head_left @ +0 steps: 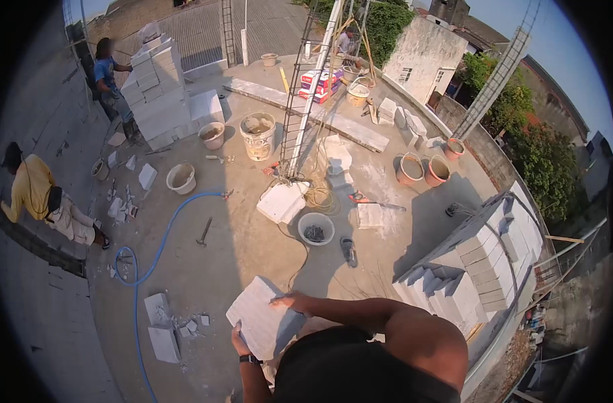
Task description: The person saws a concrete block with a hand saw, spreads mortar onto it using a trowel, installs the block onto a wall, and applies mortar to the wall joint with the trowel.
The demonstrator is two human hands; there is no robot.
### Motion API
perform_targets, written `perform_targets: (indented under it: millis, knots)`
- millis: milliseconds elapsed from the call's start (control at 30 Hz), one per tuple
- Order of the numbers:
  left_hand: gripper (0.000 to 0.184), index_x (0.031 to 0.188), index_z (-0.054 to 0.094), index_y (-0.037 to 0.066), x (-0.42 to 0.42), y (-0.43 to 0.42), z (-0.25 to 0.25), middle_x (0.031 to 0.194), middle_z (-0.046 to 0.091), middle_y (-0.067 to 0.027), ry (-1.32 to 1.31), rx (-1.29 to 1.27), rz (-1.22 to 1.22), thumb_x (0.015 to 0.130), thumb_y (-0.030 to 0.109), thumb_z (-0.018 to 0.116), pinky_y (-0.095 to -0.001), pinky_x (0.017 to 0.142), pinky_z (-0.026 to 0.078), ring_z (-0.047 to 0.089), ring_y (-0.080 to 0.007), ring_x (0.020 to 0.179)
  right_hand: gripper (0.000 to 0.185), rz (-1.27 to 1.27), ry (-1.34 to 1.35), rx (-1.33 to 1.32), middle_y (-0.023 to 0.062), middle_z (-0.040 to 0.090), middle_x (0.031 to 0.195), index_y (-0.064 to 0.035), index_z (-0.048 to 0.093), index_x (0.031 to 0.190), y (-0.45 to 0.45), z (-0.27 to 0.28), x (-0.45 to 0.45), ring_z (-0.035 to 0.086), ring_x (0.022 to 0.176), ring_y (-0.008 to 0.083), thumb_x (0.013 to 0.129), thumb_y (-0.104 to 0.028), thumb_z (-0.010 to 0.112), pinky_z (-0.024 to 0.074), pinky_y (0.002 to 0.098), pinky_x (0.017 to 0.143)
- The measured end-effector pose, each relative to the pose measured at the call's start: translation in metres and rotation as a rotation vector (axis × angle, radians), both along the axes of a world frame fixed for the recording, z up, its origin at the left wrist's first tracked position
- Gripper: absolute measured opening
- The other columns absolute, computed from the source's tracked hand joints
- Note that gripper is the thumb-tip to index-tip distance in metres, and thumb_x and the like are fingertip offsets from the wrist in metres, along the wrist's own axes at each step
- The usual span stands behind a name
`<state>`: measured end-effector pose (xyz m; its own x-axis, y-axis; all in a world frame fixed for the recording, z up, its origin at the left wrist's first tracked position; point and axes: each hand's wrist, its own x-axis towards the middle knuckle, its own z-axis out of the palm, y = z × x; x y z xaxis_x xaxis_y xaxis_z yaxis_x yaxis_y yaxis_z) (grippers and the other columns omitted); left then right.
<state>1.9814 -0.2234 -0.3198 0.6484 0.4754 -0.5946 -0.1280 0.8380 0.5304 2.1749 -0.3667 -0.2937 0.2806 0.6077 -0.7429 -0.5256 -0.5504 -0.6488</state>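
A pale concrete block (256, 314) is held in front of my body, its broad face turned up. My left hand (240, 341), with a dark watch above the wrist, grips the block's lower left edge. Across its upper right side lies my right hand (292, 302), fingers over the edge and closed on it. Both hands bear the same block. Beyond it on the floor stand a grey basin (316, 230) with dark bits inside and a dark sandal (348, 252).
A blue hose (160, 248) and a hammer (203, 232) lie at left, near broken blocks (162, 328). Stacked blocks (481, 262) stand at right. Rebar columns (306, 94) rise ahead, among buckets (258, 138). One person (41, 191) works at the left wall, another (109, 80) by a block pile.
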Motion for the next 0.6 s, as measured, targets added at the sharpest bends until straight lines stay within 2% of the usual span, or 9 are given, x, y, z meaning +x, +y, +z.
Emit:
perform_targets:
  millis: [100, 167, 200, 233, 367, 467, 533, 567, 600]
  knots:
    - [0.057, 0.130, 0.054, -0.002, 0.025, 0.028, -0.065, 0.121, 0.064, -0.0148, 0.169, 0.207, -0.162, 0.086, 0.034, 0.055, -0.0413, 0.095, 0.050, 0.062, -0.0305, 0.111, 0.067, -0.074, -0.029, 0.015, 0.0126, 0.063, 0.121, 0.0009, 0.062, 0.127, -0.021, -0.013, 0.013, 0.064, 0.104, 0.0268, 0.081, -0.047, 0.075, 0.0505, 0.0421, 0.090]
    - [0.058, 0.131, 0.053, -0.003, 0.044, 0.035, -0.076, 0.125, 0.062, -0.0151, 0.118, 0.214, -0.262, 0.087, 0.036, 0.054, -0.0411, 0.098, 0.049, 0.061, -0.0311, 0.114, 0.071, -0.265, 0.079, -0.055, 0.0143, 0.062, 0.122, 0.0021, 0.059, 0.129, -0.033, -0.006, 0.008, 0.064, 0.106, 0.0280, 0.080, -0.045, 0.077, 0.0512, 0.0430, 0.089]
    - [0.059, 0.133, 0.052, -0.003, 0.051, 0.039, -0.072, 0.127, 0.061, -0.0152, 0.001, 0.135, -0.437, 0.090, 0.039, 0.052, -0.0415, 0.099, 0.048, 0.061, -0.0315, 0.115, 0.073, -0.420, 0.199, -0.122, 0.0154, 0.062, 0.123, 0.0027, 0.057, 0.131, -0.037, 0.002, 0.002, 0.064, 0.107, 0.0289, 0.079, -0.044, 0.078, 0.0517, 0.0436, 0.089]
    - [0.060, 0.135, 0.051, -0.002, 0.057, 0.044, -0.067, 0.129, 0.060, -0.0154, -0.114, 0.057, -0.597, 0.093, 0.042, 0.050, -0.0418, 0.101, 0.047, 0.060, -0.0319, 0.116, 0.073, -0.437, 0.196, -0.118, 0.0154, 0.062, 0.123, 0.0027, 0.057, 0.131, -0.041, 0.009, -0.003, 0.064, 0.107, 0.0289, 0.079, -0.044, 0.078, 0.0517, 0.0436, 0.089]
    - [0.065, 0.139, 0.048, -0.002, 0.071, 0.043, -0.094, 0.132, 0.058, -0.0181, -0.035, -0.064, -0.498, 0.099, 0.049, 0.041, -0.0437, 0.101, 0.047, 0.059, -0.0332, 0.117, 0.076, -0.582, 0.216, -0.067, 0.0161, 0.063, 0.120, 0.0023, 0.055, 0.132, -0.046, 0.029, -0.017, 0.066, 0.103, 0.0306, 0.078, -0.045, 0.080, 0.0535, 0.0448, 0.086]
    - [0.068, 0.140, 0.046, -0.003, 0.066, 0.057, -0.082, 0.134, 0.056, -0.0201, 0.041, -0.118, -0.514, 0.102, 0.053, 0.034, -0.0455, 0.101, 0.048, 0.058, -0.0339, 0.119, 0.075, -0.634, 0.204, -0.103, 0.0159, 0.063, 0.120, 0.0007, 0.054, 0.133, -0.027, 0.026, -0.023, 0.065, 0.105, 0.0305, 0.078, -0.044, 0.080, 0.0532, 0.0446, 0.087]
    - [0.067, 0.140, 0.045, -0.003, 0.063, 0.074, -0.064, 0.135, 0.055, -0.0213, -0.100, 0.070, -0.524, 0.102, 0.051, 0.037, -0.0447, 0.100, 0.049, 0.059, -0.0336, 0.119, 0.075, -0.650, 0.226, -0.131, 0.0158, 0.063, 0.121, -0.0004, 0.054, 0.134, -0.005, 0.035, -0.029, 0.064, 0.107, 0.0304, 0.078, -0.044, 0.079, 0.0528, 0.0444, 0.088]
    - [0.067, 0.140, 0.045, -0.003, 0.057, 0.090, -0.065, 0.135, 0.055, -0.0213, -0.094, 0.070, -0.535, 0.102, 0.051, 0.037, -0.0447, 0.100, 0.049, 0.059, -0.0336, 0.119, 0.076, -0.625, 0.246, -0.112, 0.0159, 0.063, 0.120, 0.0002, 0.053, 0.134, 0.009, 0.047, -0.031, 0.065, 0.106, 0.0307, 0.078, -0.044, 0.079, 0.0529, 0.0444, 0.088]
    - [0.066, 0.140, 0.045, -0.003, 0.047, 0.110, -0.067, 0.135, 0.056, -0.0208, -0.008, 0.235, -0.590, 0.102, 0.051, 0.038, -0.0438, 0.100, 0.049, 0.059, -0.0331, 0.118, 0.077, -0.595, 0.270, -0.098, 0.0161, 0.063, 0.120, 0.0007, 0.052, 0.135, 0.024, 0.053, -0.039, 0.065, 0.106, 0.0309, 0.078, -0.044, 0.079, 0.0531, 0.0445, 0.088]
